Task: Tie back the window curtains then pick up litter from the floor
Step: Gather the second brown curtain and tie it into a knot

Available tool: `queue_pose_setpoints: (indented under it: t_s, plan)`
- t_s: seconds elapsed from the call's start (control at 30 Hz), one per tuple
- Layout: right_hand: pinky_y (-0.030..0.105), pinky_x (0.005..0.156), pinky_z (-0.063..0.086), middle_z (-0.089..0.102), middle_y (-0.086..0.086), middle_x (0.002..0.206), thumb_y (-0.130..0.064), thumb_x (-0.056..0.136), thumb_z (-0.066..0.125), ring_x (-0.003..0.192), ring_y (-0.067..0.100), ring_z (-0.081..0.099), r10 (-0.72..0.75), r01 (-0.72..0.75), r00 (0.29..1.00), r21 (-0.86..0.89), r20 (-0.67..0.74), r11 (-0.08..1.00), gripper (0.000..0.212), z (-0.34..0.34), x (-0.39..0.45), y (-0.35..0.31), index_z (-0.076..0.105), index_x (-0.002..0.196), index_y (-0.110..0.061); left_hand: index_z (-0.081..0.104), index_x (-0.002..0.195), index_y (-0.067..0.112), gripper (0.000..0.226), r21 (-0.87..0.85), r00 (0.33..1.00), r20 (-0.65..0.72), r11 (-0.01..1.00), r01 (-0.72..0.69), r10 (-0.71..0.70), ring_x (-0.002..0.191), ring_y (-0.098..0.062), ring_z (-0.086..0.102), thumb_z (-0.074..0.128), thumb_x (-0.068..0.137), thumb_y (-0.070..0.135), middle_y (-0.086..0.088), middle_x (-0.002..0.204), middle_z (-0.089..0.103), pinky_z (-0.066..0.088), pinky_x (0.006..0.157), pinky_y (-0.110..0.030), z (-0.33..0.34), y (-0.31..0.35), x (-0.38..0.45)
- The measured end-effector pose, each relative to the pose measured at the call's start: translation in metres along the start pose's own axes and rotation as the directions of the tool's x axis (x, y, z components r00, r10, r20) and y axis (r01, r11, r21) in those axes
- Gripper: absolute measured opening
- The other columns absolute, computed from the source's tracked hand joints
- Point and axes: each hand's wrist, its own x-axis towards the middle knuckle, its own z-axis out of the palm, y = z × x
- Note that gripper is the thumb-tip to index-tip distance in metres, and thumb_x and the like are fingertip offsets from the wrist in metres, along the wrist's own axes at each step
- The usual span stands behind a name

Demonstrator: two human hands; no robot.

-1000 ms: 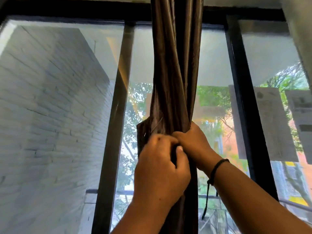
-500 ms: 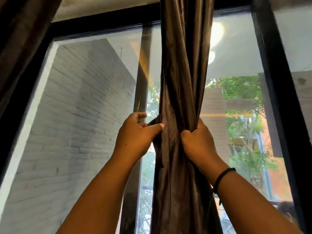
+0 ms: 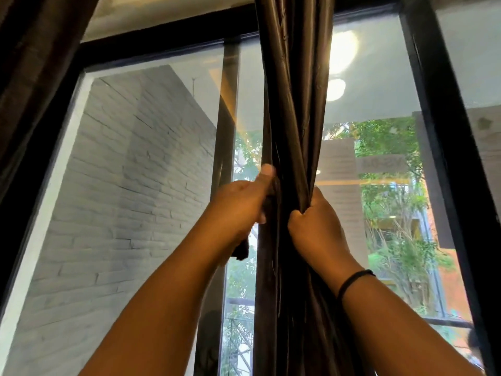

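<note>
A home room: dark curtain (image 3: 294,104) over a black-framed window (image 3: 433,131) facing a brick wall (image 3: 130,185).

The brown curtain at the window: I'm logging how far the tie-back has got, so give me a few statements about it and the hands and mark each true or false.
1. Both hands grip the gathered brown curtain. True: the left hand and the right hand hold it at about the same height.
2. A black wristband is on the left wrist. False: it is on the right wrist.
3. The curtain is spread flat across the glass. False: it is bunched into a narrow column.
4. A white brick wall shows through the left pane. True.
</note>
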Motion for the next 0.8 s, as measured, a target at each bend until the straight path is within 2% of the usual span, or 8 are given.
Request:
queue_pose_setpoints:
  t_s: [0.07,0.17,0.33,0.43,0.53,0.63,0.73,0.8]
  plan:
    - [0.042,0.085,0.05,0.057,0.008,0.122,-0.024,0.091,0.044,0.103,0.032,0.058,-0.029,0.028,0.999,-0.101,-0.013,0.994,0.045,-0.001,-0.004,-0.001,0.038,0.135,-0.023,0.064,0.097,0.029,0.049,0.144,0.991,0.015,0.981,-0.133,0.132,0.067,-0.002,0.064,0.047,0.079,0.071,0.012,0.075,0.068,0.048,0.06,-0.023,0.012,0.001,-0.002]
    - [0.042,0.082,0.05,0.057,0.009,0.117,-0.03,0.095,0.042,0.099,0.032,0.059,-0.084,0.081,0.996,-0.185,-0.01,0.979,0.037,-0.004,-0.01,-0.005,0.039,0.131,-0.02,0.053,0.126,0.024,0.053,0.413,0.986,-0.007,0.898,-0.149,0.167,0.104,-0.023,0.062,0.051,0.086,0.058,0.001,0.12,0.062,0.051,0.089,-0.039,0.03,-0.001,0.002]
    - [0.045,0.085,0.049,0.056,0.009,0.119,-0.023,0.09,0.044,0.102,0.033,0.057,-0.061,0.062,0.998,-0.19,0.011,0.98,0.048,-0.009,-0.013,-0.015,0.034,0.137,-0.024,0.063,0.103,0.013,0.022,0.629,0.966,-0.101,0.767,-0.125,0.24,0.074,-0.022,0.058,0.054,0.09,0.028,-0.006,0.088,0.062,0.045,0.067,-0.032,0.031,-0.011,0.021]
    - [0.045,0.09,0.048,0.053,0.009,0.128,-0.019,0.087,0.045,0.108,0.033,0.055,-0.045,0.047,0.999,-0.195,0.015,0.98,0.056,-0.011,-0.015,-0.018,0.029,0.141,-0.021,0.064,0.106,0.011,0.021,0.676,0.963,-0.158,0.735,-0.055,0.217,0.086,-0.028,0.064,0.056,0.091,0.024,-0.011,0.099,0.064,0.053,0.074,-0.037,0.021,-0.027,0.03]
    - [0.044,0.092,0.047,0.051,0.007,0.134,-0.019,0.088,0.044,0.112,0.033,0.054,-0.022,0.022,1.0,-0.169,-0.003,0.985,0.058,-0.013,-0.016,-0.019,0.027,0.143,-0.022,0.061,0.113,0.014,0.025,0.552,0.954,-0.206,0.83,-0.072,0.22,0.08,-0.024,0.062,0.055,0.09,0.018,-0.005,0.091,0.061,0.05,0.064,-0.031,0.012,-0.037,0.034]
    - [0.044,0.087,0.049,0.053,0.007,0.128,-0.02,0.087,0.044,0.106,0.033,0.056,-0.027,0.022,0.999,-0.19,-0.023,0.982,0.054,-0.015,-0.02,-0.018,0.029,0.139,-0.023,0.04,0.12,0.022,0.037,0.235,0.939,-0.274,0.961,-0.146,0.21,0.074,-0.018,0.059,0.056,0.087,0.017,-0.002,0.093,0.056,0.042,0.057,-0.026,0.012,-0.039,0.029]
    - [0.038,0.073,0.046,0.052,0.008,0.116,-0.02,0.088,0.044,0.094,0.034,0.057,-0.052,0.032,0.997,-0.273,-0.065,0.961,0.048,-0.013,-0.023,-0.018,0.03,0.134,-0.024,0.025,0.104,0.033,0.039,0.027,0.903,-0.339,0.962,-0.271,0.264,0.05,-0.009,0.051,0.054,0.083,0.018,0.001,0.075,0.053,0.036,0.041,-0.021,0.019,-0.033,0.01]
    - [0.037,0.068,0.045,0.051,0.008,0.108,-0.023,0.09,0.043,0.088,0.035,0.057,-0.06,0.031,0.995,-0.308,-0.084,0.951,0.04,-0.012,-0.024,-0.02,0.031,0.129,-0.024,0.025,0.093,0.034,0.031,-0.055,0.89,-0.287,0.922,-0.384,0.354,0.042,-0.007,0.05,0.05,0.078,0.023,0.008,0.059,0.052,0.036,0.038,-0.016,0.024,-0.028,-0.004]
